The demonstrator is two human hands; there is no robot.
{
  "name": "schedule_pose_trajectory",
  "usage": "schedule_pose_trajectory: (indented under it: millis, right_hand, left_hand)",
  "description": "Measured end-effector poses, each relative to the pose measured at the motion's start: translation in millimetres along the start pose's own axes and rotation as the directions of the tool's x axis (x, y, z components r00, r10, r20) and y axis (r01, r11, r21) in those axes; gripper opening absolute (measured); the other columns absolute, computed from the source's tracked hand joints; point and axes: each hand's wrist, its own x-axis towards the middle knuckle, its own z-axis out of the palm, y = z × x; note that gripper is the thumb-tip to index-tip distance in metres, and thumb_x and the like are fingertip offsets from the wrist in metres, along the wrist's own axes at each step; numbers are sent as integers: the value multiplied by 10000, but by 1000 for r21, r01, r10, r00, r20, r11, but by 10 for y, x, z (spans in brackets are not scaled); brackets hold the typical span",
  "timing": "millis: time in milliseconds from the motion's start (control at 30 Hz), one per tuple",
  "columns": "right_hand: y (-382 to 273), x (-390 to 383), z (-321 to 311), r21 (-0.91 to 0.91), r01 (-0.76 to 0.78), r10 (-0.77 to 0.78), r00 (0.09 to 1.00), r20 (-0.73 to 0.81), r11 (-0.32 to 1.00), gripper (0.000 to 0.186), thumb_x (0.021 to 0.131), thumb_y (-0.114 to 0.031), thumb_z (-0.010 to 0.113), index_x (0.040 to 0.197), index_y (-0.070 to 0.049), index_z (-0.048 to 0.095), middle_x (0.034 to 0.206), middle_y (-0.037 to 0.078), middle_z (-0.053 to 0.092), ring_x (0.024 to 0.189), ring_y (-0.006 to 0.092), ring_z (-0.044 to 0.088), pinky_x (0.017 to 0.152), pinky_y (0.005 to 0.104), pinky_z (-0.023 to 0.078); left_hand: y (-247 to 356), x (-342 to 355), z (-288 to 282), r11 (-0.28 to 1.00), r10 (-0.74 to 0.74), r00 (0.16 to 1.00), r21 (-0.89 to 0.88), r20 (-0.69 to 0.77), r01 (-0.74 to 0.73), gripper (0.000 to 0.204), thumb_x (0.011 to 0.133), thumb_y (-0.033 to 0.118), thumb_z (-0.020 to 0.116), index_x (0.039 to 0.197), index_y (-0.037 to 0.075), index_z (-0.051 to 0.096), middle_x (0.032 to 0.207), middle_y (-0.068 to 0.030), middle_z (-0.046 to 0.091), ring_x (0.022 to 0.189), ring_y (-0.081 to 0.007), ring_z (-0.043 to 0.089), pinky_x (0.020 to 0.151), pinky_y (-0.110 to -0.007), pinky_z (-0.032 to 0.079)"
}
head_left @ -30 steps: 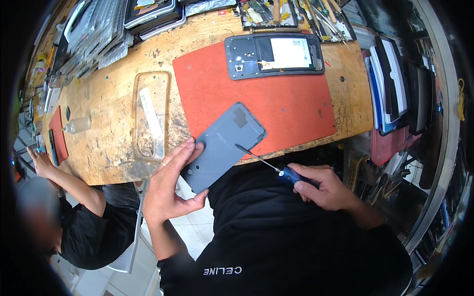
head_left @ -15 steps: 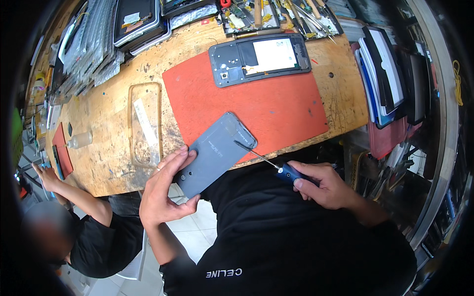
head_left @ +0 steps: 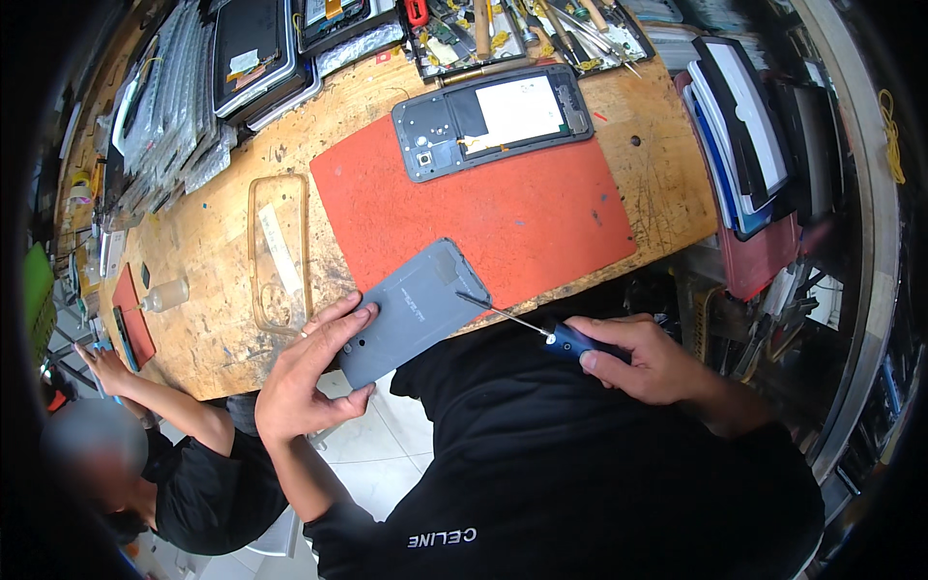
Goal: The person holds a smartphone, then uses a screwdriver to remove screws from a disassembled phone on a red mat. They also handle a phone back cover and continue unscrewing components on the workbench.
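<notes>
My left hand (head_left: 304, 372) grips a grey phone back cover (head_left: 401, 314) by its lower left end, thumb below and fingers over the edge. The cover is tilted over the near edge of the red mat (head_left: 377, 227). My right hand (head_left: 646, 360) is closed round a blue-handled tool (head_left: 572, 342) with a thin metal shaft and a dark tip. That tip lies at the right end of the cover; whether it presses on it I cannot tell. An opened phone (head_left: 493, 124) with a white battery rests across the mat's far edge.
A clear phone case (head_left: 280, 253) lies left of the mat, near a small bottle (head_left: 167, 295). Bagged parts (head_left: 179, 97) and trays of tools (head_left: 527, 34) line the back. Folders (head_left: 739, 126) stand right. Another person (head_left: 208, 478) sits at the left.
The whole view has shifted slightly. Cover and tool remain together, the tool's tip still at the cover's right end. Both hands keep their grips.
</notes>
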Motion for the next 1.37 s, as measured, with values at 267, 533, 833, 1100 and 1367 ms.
schedule_pose_trajectory:
  millis: [267,533,833,1100,1367]
  right_hand:
    - [63,7,-15,-7,19,-19,1000,16,1000,507,1053,-203,684,1439,116,606,1092,237,769,974,266,770,862,366,583]
    - [42,78,14,20,10,-10,1000,20,1000,514,1056,-216,685,1441,114,605,1094,238,775,967,262,768,865,367,583]
    - [13,107,-31,3,13,-13,999,31,1000,499,1055,-200,687,1443,104,611,1111,240,782,951,248,766,860,362,585]
    - [-15,75,-117,36,-92,89,993,76,995,502,1054,-199,688,1452,96,610,1079,222,786,917,216,765,838,344,590]
    - [70,164,-26,4,90,-90,995,-32,996,508,1072,-158,662,1544,10,574,874,85,730,685,102,672,630,270,567]
  left_hand:
    - [28,45,-200,998,-13,986,61,168,3,851,752,77,839,1551,-2,555,1529,-218,628,1517,-471,484,1249,-561,394]
    - [52,77,-255,977,21,975,205,221,-68,747,747,36,833,1472,68,654,1555,-161,617,1534,-427,472,1254,-533,411]
    - [69,111,-280,956,-11,975,288,223,-55,586,736,5,822,1293,186,816,1588,-80,599,1541,-366,478,1259,-501,434]
    - [79,173,-322,941,17,971,325,237,-95,578,730,16,824,1284,185,818,1556,-89,627,1524,-365,500,1264,-515,432]
    - [111,165,-328,942,-1,967,324,253,-84,593,724,14,825,1297,168,809,1555,-88,628,1534,-369,483,1273,-509,423]
